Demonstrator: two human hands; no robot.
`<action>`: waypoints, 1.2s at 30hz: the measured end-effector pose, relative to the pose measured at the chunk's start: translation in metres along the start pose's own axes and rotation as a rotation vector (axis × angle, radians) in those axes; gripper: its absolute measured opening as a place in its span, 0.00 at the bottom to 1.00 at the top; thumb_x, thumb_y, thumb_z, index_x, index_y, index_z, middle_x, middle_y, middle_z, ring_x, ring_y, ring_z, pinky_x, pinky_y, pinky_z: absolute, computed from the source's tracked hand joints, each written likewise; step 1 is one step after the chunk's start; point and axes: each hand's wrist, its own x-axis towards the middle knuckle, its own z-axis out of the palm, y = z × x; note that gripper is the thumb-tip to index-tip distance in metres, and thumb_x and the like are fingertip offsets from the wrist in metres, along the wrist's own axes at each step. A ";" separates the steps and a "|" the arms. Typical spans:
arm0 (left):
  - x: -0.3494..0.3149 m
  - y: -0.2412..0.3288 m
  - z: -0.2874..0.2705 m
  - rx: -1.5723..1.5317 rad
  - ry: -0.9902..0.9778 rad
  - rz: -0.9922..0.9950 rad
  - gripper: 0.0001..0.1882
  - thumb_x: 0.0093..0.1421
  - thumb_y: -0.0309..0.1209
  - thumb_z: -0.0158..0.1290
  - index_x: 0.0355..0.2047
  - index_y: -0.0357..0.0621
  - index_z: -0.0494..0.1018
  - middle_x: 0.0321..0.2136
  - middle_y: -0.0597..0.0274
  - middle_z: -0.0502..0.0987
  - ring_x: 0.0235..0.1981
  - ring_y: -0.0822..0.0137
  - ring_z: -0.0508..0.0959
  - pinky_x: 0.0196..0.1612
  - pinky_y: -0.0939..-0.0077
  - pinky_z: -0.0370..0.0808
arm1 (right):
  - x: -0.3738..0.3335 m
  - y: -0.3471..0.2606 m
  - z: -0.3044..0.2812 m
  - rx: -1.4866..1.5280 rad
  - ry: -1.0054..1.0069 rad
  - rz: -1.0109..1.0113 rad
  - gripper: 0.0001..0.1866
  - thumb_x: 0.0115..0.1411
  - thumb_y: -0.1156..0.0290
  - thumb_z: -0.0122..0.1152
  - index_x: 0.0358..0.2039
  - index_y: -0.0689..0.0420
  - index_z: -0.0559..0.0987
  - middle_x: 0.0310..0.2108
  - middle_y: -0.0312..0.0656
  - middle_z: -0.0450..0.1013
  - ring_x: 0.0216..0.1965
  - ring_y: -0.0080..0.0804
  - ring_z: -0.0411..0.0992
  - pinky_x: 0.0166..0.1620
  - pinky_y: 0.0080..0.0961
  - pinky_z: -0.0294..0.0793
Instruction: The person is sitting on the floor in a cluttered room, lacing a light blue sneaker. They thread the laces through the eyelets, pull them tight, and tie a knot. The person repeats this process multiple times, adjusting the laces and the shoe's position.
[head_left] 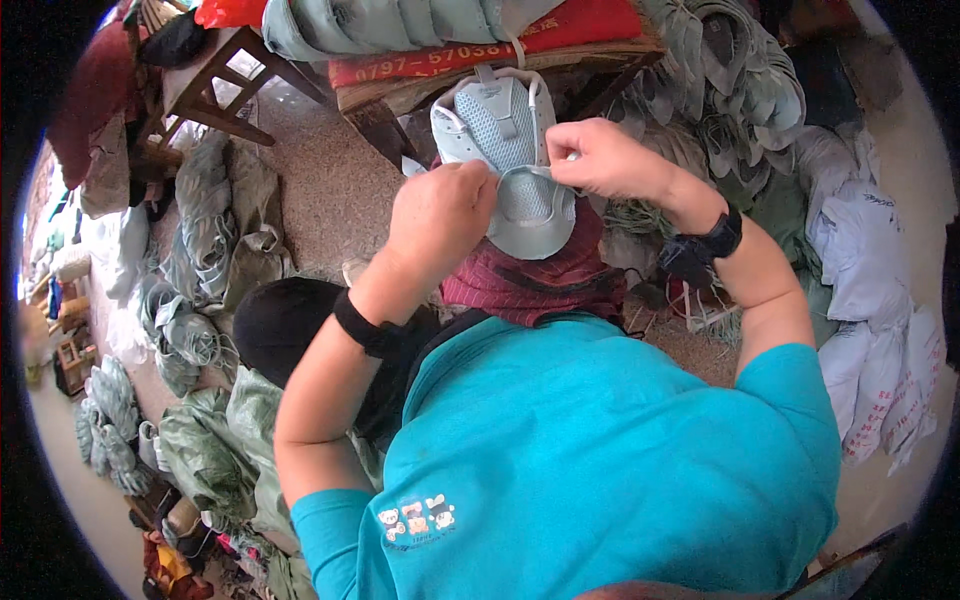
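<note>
A pale grey-blue shoe upper (528,225) with a mesh tongue lies in front of me, its toe end resting against a dark red striped cloth (515,285) over my lap. A pale shoelace (536,169) runs across the upper between my two hands. My left hand (445,208) is closed at the left edge of the upper, fingertips pinched together at the lace; its fingers partly hide what they grip. On the opposite edge, my right hand (612,160) is closed in a pinch, with a bit of white lace showing between thumb and forefinger.
Just beyond the upper stands a wooden bench (365,98) covered with a red printed cloth (590,28), holding a row of grey-green uppers (380,25). Bundled uppers (735,80) hang at the right, above white sacks (870,250). Left are a wooden stool (225,90) and green sacks (210,440).
</note>
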 end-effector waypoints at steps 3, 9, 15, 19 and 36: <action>0.013 0.003 -0.018 0.258 -0.104 0.166 0.10 0.57 0.36 0.55 0.23 0.46 0.75 0.31 0.57 0.73 0.38 0.55 0.75 0.41 0.59 0.70 | 0.002 -0.015 0.010 -0.431 0.210 -0.221 0.08 0.48 0.71 0.59 0.28 0.60 0.74 0.27 0.47 0.74 0.30 0.43 0.74 0.33 0.37 0.73; 0.030 -0.009 -0.031 0.205 -0.001 0.403 0.12 0.46 0.35 0.64 0.30 0.46 0.77 0.39 0.60 0.70 0.46 0.58 0.70 0.47 0.62 0.68 | 0.008 -0.023 0.016 -0.642 0.258 -0.324 0.08 0.46 0.72 0.60 0.27 0.60 0.74 0.26 0.46 0.73 0.34 0.48 0.75 0.37 0.42 0.74; 0.038 -0.016 -0.035 0.250 -0.207 0.404 0.13 0.45 0.36 0.65 0.28 0.48 0.75 0.37 0.63 0.70 0.46 0.58 0.71 0.48 0.61 0.67 | 0.007 -0.031 0.001 -0.785 0.299 -0.527 0.15 0.46 0.72 0.65 0.35 0.60 0.74 0.38 0.47 0.72 0.39 0.45 0.75 0.41 0.40 0.74; 0.032 -0.022 -0.025 0.164 -0.090 0.430 0.10 0.48 0.36 0.64 0.28 0.49 0.76 0.35 0.66 0.72 0.44 0.59 0.70 0.47 0.61 0.65 | 0.013 -0.033 -0.019 -0.748 0.093 -0.513 0.25 0.43 0.73 0.71 0.42 0.59 0.71 0.46 0.45 0.67 0.44 0.44 0.73 0.42 0.41 0.74; 0.028 -0.011 0.023 -0.340 0.260 -0.124 0.13 0.49 0.35 0.65 0.19 0.39 0.76 0.26 0.56 0.70 0.33 0.54 0.69 0.39 0.61 0.66 | 0.027 0.001 -0.029 -0.467 0.080 -0.713 0.19 0.41 0.69 0.74 0.31 0.56 0.72 0.38 0.42 0.66 0.42 0.43 0.70 0.38 0.42 0.69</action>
